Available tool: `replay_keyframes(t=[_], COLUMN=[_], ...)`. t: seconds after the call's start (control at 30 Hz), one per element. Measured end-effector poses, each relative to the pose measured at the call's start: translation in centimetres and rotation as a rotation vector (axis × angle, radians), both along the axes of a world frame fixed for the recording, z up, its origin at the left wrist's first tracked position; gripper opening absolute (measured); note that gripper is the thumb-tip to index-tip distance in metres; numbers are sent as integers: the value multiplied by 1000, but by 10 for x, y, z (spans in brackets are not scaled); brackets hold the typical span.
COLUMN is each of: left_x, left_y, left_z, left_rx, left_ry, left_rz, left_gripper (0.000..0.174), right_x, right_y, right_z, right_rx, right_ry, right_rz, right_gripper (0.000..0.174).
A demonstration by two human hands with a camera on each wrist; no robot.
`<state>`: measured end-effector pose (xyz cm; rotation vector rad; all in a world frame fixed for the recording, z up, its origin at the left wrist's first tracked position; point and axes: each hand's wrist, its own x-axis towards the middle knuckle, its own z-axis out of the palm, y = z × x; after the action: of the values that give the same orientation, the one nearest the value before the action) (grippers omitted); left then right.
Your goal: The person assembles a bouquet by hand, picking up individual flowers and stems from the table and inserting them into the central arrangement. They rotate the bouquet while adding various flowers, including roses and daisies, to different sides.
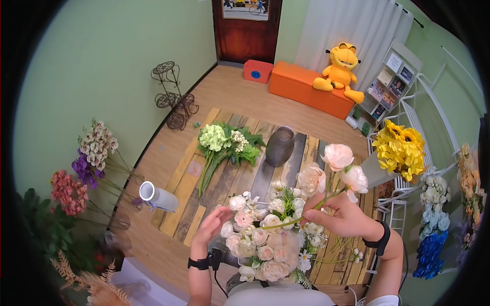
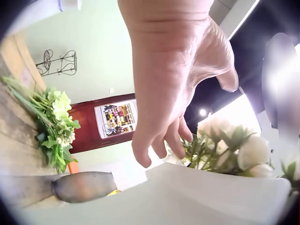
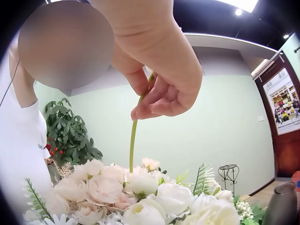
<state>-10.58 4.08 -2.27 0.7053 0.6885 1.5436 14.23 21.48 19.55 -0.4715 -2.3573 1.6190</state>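
My right hand pinches the green stem of a spray of pale pink flowers, whose open blooms stand above the fingers. The stem slants down to a full arrangement of white and blush flowers close to my body. In the right wrist view its lower end meets those blooms, and its tip is hidden. My left hand is at the left side of the arrangement, fingers loosely bent and holding nothing. In the left wrist view, that hand hangs beside the white flowers.
On the plank table lie green foliage with a pale green hydrangea and a dark vase. A white vase stands left. Yellow flowers stand right, and loose stems lie near my right forearm.
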Motion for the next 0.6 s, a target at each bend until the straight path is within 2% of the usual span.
replay_keyframes(t=[0.03,0.07,0.13,0.17,0.23,0.3,0.4,0.47,0.5,0.57,0.6], left_x=[-5,-9,-11,-12,-13,-13,-10,-8,-7,-4,-4], left_y=[10,21,49,59,75,84,89,90,89,87,88], left_z=[-4,5,33,42,56,58,64,63,67,75,73], left_rx=[-162,-166,63,60,226,244,232,324,325,293,295], left_ry=[197,192,691,683,1095,1114,1109,1286,1285,1522,1524], left_rz=[120,123,58,62,-29,-89,-184,-174,-176,-248,-249], left_gripper=[45,45,31,31,31,28,32,35,35,39,39], right_x=[-1,-1,-2,-3,-3,-2,0,0,0,-1,-1], right_y=[1,1,0,-1,-1,-1,1,0,-1,-3,-3], right_z=[-1,1,5,8,11,12,7,10,10,9,9], right_rx=[-4,8,18,10,2,125,137,128,120,111,102], right_ry=[-5,-35,-72,-100,-135,-166,-109,-120,-129,-105,-81], right_rz=[5,2,3,7,15,1,-6,-17,-22,-29,-35], right_gripper=[17,17,16,15,15,14,14,13,13,13,13])
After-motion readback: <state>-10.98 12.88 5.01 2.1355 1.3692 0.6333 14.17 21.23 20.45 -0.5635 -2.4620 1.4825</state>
